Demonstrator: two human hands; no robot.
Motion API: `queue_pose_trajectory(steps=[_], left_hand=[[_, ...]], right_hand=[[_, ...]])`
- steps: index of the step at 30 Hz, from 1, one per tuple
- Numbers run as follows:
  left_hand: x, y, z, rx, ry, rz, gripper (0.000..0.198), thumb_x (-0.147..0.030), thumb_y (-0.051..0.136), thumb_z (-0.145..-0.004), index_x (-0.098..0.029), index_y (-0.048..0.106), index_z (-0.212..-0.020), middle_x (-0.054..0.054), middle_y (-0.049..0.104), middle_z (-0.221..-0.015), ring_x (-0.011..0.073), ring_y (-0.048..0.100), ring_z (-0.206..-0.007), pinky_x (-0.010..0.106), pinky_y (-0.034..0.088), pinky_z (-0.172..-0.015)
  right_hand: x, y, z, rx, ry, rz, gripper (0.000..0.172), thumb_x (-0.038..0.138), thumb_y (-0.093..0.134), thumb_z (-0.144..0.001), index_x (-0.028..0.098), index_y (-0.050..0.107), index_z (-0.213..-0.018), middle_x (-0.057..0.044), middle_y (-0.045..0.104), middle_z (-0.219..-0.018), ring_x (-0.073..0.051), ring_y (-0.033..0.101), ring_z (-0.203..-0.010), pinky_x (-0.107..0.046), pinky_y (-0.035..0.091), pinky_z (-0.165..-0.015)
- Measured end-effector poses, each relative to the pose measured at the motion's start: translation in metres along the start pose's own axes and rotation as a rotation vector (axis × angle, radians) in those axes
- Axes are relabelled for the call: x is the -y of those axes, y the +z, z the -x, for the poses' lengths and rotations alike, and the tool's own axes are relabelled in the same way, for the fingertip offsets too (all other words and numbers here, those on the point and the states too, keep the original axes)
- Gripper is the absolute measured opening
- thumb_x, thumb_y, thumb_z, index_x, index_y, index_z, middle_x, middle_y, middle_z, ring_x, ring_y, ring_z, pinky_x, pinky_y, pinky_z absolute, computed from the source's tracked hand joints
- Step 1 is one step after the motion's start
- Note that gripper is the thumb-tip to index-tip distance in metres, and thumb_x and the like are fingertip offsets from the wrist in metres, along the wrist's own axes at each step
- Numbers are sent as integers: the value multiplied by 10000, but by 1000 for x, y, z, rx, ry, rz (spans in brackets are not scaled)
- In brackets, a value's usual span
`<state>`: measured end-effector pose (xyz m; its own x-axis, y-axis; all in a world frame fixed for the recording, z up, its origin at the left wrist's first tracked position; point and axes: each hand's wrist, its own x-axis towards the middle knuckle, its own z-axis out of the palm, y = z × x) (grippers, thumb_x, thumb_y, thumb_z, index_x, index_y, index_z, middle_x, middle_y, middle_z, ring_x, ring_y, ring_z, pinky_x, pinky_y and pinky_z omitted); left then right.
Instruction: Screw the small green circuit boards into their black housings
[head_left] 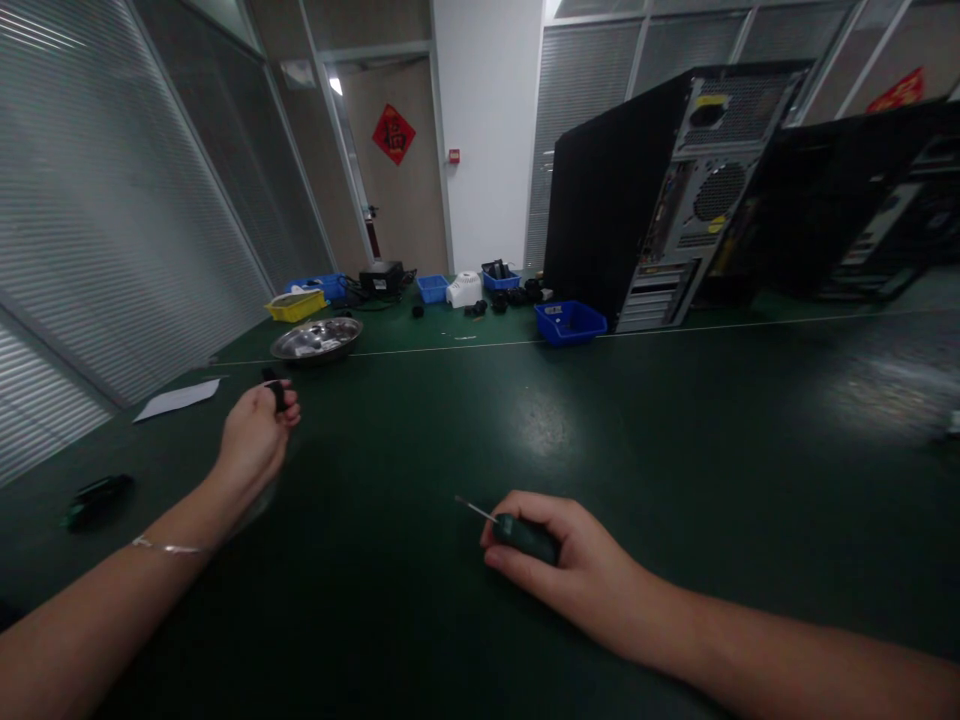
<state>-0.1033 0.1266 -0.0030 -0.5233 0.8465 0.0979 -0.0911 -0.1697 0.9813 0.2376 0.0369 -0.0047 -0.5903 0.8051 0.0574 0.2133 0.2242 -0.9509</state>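
My right hand (559, 555) is wrapped around the dark green handle of a screwdriver (525, 537). Its thin metal shaft points up and to the left, low over the green tabletop (405, 440). Over the left part of the table, my left hand (255, 425) is closed on a small black part (278, 395). Fingers cover much of that part, so its exact kind does not show. Just beyond the left hand lies a shiny round metal dish (317, 340) with small pieces in it. A bracelet circles my left wrist.
A sheet of paper (178, 399) and a dark green-and-black object (97, 500) lie at the left. Along the back stand a yellow tray (297, 305), a blue bin (570, 323), a white housing (465, 289) and a black power adapter (382, 278). A computer tower (615, 200) rises at right.
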Motion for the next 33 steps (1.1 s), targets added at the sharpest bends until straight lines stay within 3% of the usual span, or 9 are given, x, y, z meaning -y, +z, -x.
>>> queue_pose_trajectory(steps=[3,6,8,11,13,18,22,26,33], left_hand=[[-2,29,40,219,-95,-60,231,-138,465,-964,-140,654,-1096,24,630,-837,98,555,-659,211,463,-614],[-11,50,87,467,-200,-137,263,-225,603,-902,-156,678,-1145,71,678,-923,150,580,-733,264,469,-657],[-18,57,113,682,-227,-249,313,-298,576,-920,-215,634,-1216,56,677,-945,155,570,-760,271,454,-683],[-22,59,133,849,-173,-326,260,-324,554,-922,-216,665,-1131,37,657,-904,149,534,-728,269,429,-669],[-22,58,135,866,-136,-371,255,-326,539,-926,-206,693,-1090,17,620,-798,149,514,-701,268,412,-659],[-19,56,132,836,-128,-396,302,-363,515,-939,-224,701,-1133,-7,577,-701,149,511,-687,270,406,-674],[-18,56,133,869,-215,-309,293,-295,659,-853,-255,691,-1142,15,676,-902,161,588,-822,265,442,-755],[-19,56,135,882,-102,-338,219,-240,666,-838,-238,727,-1049,41,681,-1053,200,607,-1001,281,450,-857],[-23,58,138,872,-68,-431,223,-269,650,-840,-201,737,-1034,52,663,-958,162,593,-772,258,461,-668]], right_hand=[[-2,-1,1,-37,-2,-64,239,272,678,-856,186,632,-1074,2,594,-839,-162,575,-773,-272,473,-701],[-5,-2,2,-111,-51,-114,360,256,669,-865,231,572,-1210,0,585,-898,-161,583,-816,-275,488,-730],[-5,-3,3,-154,-96,-102,345,247,608,-910,252,571,-1253,-23,616,-973,-173,605,-880,-301,498,-787],[-5,-6,2,-161,-176,-78,319,221,566,-943,265,609,-1256,-51,659,-1148,-206,597,-1103,-362,449,-975],[-6,-6,1,-155,-199,-40,316,218,564,-947,278,632,-1250,-51,673,-1181,-218,594,-1136,-378,439,-998],[-8,-4,1,-135,-172,94,330,260,572,-940,285,648,-1261,-66,718,-1085,-234,644,-960,-355,512,-812],[-8,-5,2,-129,-162,118,333,256,568,-939,267,653,-1261,-69,715,-1023,-223,636,-891,-344,502,-775],[-7,-5,1,-102,-163,131,328,247,568,-944,260,652,-1261,-58,691,-968,-200,619,-839,-322,483,-727],[-7,-4,-1,-79,-199,149,348,187,574,-942,242,638,-1280,-42,655,-902,-172,607,-803,-299,458,-707]])
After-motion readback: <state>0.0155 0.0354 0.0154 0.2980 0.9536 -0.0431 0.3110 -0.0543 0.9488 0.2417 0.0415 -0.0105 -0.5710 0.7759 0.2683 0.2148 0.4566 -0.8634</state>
